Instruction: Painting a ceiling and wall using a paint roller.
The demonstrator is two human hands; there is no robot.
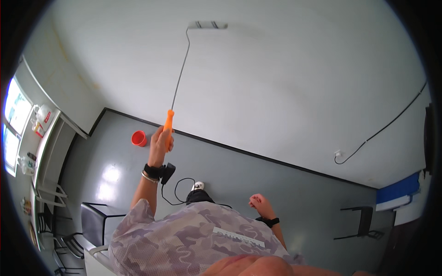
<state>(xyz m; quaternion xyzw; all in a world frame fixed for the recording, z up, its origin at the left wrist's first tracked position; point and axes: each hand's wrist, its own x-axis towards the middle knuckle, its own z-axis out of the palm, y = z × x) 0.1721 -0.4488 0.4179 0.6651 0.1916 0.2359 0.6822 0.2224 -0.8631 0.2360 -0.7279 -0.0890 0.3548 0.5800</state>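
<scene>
My left hand (161,140) is wrapped around the orange handle of a paint roller (169,123). From the handle a long thin metal rod runs up to a white roller sleeve (208,25) with dark stripes, held up against the pale wall (285,83); whether it touches cannot be made out. On my left wrist sits a black strap with a small box (169,173) and a trailing cable. My right hand (260,203) hangs low by my side, its fingers curled in with nothing visible in them. A black band circles that wrist.
A red bucket (139,138) stands on the grey floor near the wall's dark skirting. Chairs (93,223) and a shelf with bottles (44,115) line the left. On the right are a black chair (365,221), a blue-and-white object (397,192) and a wall cable (384,125).
</scene>
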